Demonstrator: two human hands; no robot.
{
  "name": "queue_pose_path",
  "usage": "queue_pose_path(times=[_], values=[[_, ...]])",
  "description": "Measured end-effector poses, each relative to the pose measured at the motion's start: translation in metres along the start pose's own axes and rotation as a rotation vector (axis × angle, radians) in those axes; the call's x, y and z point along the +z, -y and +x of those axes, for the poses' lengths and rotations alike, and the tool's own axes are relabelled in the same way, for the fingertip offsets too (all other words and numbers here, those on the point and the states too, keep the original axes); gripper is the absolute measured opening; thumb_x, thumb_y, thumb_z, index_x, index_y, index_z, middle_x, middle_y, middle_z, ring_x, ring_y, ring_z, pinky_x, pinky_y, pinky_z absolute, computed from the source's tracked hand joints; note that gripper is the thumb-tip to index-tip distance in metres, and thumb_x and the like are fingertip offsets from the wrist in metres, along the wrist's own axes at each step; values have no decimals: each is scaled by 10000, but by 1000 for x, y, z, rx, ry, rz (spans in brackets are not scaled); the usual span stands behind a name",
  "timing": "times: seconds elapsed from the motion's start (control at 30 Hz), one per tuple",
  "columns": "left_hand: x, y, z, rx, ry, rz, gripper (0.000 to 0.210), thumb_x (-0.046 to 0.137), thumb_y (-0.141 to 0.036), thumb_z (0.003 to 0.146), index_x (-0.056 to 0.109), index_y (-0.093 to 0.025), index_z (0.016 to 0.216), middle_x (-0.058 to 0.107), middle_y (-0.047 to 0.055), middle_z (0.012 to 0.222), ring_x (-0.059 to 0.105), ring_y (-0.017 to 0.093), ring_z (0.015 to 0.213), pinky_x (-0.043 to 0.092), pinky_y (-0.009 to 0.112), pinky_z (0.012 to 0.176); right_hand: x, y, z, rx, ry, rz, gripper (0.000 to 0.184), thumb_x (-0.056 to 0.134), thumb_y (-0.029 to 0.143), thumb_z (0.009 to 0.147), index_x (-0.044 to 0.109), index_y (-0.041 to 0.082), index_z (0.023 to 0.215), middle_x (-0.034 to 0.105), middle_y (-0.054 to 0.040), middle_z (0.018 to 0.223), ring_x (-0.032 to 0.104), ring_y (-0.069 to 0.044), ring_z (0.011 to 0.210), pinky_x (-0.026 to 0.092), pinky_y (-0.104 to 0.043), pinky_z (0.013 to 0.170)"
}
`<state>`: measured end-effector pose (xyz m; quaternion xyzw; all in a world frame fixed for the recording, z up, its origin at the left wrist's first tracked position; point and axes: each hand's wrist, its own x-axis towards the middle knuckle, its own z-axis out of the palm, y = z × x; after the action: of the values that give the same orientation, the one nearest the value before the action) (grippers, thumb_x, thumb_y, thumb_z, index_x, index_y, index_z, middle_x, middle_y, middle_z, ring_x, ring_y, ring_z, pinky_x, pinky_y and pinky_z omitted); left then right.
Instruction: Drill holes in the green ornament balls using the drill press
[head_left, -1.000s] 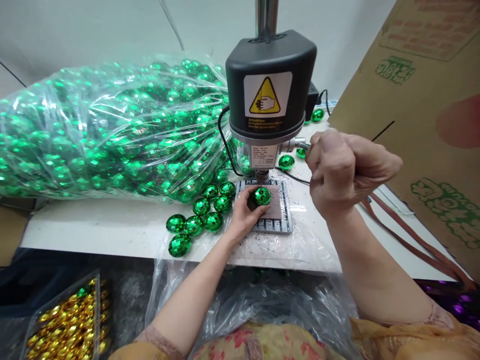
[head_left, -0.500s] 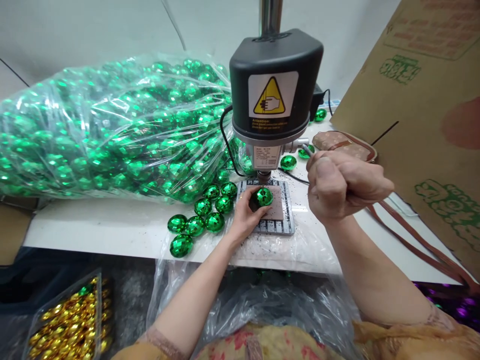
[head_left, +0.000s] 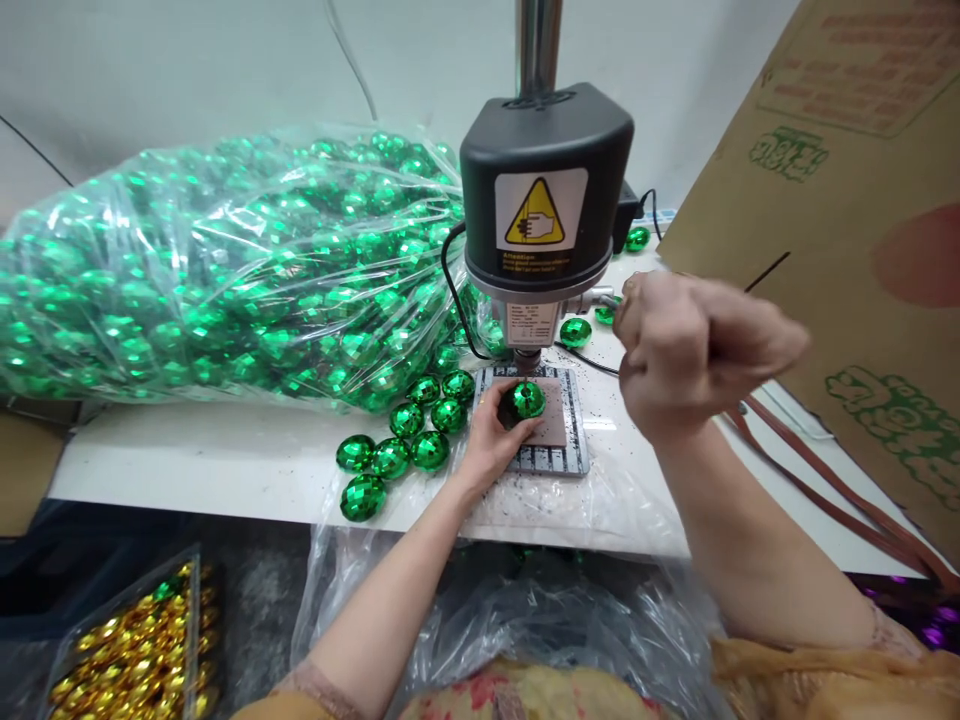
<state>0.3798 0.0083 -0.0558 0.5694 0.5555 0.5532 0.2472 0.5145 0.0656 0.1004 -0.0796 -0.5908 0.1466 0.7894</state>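
Under the chuck of a small black drill press [head_left: 547, 170], a shiny green faceted ball [head_left: 528, 399] rests on a pad over the grey base plate [head_left: 574, 455]. My left hand [head_left: 495, 430] grips this ball, thumb in front and fingers around its left side. My right hand [head_left: 694, 345] is closed in a fist around the press's feed handle [head_left: 600, 296], most of which the fingers hide. The chuck sits just above the ball; whether the bit is inside it I cannot tell. Several loose green balls [head_left: 391, 455] lie left of the plate.
A big clear bag [head_left: 225, 270] of green balls fills the table's left side. A cardboard box [head_left: 847, 250] stands at right, with a brown strap [head_left: 832, 480] before it. Gold balls [head_left: 127, 650] sit in a container at lower left. Plastic sheeting [head_left: 562, 600] hangs off the front edge.
My right fist has turned slightly with the handle and shifted a little right. The left hand still holds the ball in place. The whole view has shifted slightly.
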Motion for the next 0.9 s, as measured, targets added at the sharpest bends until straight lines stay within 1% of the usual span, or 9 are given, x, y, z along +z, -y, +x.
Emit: queue_pose_path(times=[0.1, 0.2, 0.37, 0.47, 0.53, 0.6, 0.67, 0.8, 0.9], values=[[1, -8, -7, -12, -120, 114, 480, 789, -302, 749, 556, -207, 1157, 644, 78, 1130, 632, 245, 1070, 508, 414, 952, 11, 4, 24, 167, -27, 45, 440, 578, 122, 852, 355, 165, 476, 315, 60, 425, 315, -29, 395, 183, -261, 437], [-4, -28, -36, 97, -172, 286, 454, 788, -338, 739, 553, -215, 1107, 630, 70, 1033, 630, 237, 973, 514, 379, 849, 13, 2, 36, 178, -8, 82, 423, 576, 93, 837, 372, 167, 474, 322, 57, 410, 296, -26, 392, 170, -266, 436], [-23, -62, -110, 369, 305, 523, 496, 742, -516, 775, 544, -199, 1102, 636, 45, 909, 615, 213, 793, 502, 347, 698, 10, 3, 33, 237, -4, 19, 437, 602, 177, 852, 359, 185, 490, 340, 52, 434, 349, -37, 418, 224, -268, 458], [-40, -61, -136, 458, 392, 664, 679, 704, -697, 725, 559, -175, 1134, 648, 77, 927, 618, 232, 802, 523, 362, 702, 12, 4, 32, 214, -47, 27, 437, 603, 175, 849, 348, 201, 495, 334, 53, 425, 360, -51, 409, 225, -284, 460], [-55, -54, -136, 473, 284, 706, 597, 663, -635, 804, 558, -173, 1168, 647, 99, 978, 626, 237, 865, 539, 357, 742, 13, 4, 32, 211, -58, 37, 438, 600, 167, 853, 346, 205, 498, 341, 54, 424, 365, -52, 404, 223, -285, 456], [-72, -45, -125, 423, 112, 820, 345, 613, -379, 926, 558, -182, 1204, 638, 121, 1061, 620, 245, 966, 540, 368, 818, 13, 2, 32, 210, -54, 44, 442, 592, 153, 859, 342, 202, 497, 347, 59, 424, 370, -43, 405, 229, -274, 454], [-86, -36, -109, 310, 15, 1010, 322, 560, -165, 928, 564, -187, 1249, 615, 151, 1174, 595, 276, 1068, 524, 414, 893, 12, 1, 32, 206, -48, 46, 449, 595, 160, 864, 342, 196, 496, 351, 64, 423, 375, -35, 407, 236, -264, 452], [-100, -25, -85, 123, 67, 1268, 430, 610, -95, 856, 594, -181, 1277, 580, 182, 1271, 575, 323, 1081, 521, 457, 892, 12, -1, 31, 188, -63, 51, 475, 633, 214, 855, 334, 193, 486, 341, 67, 411, 364, -30, 388, 219, -263, 435], [-99, -25, -81, 102, 87, 1220, 395, 633, -125, 847, 623, -185, 1237, 595, 163, 1185, 583, 308, 1040, 530, 440, 866, 13, -2, 31, 168, -71, 70, 469, 654, 230, 842, 352, 193, 486, 342, 68, 411, 355, -28, 379, 209, -261, 424]])
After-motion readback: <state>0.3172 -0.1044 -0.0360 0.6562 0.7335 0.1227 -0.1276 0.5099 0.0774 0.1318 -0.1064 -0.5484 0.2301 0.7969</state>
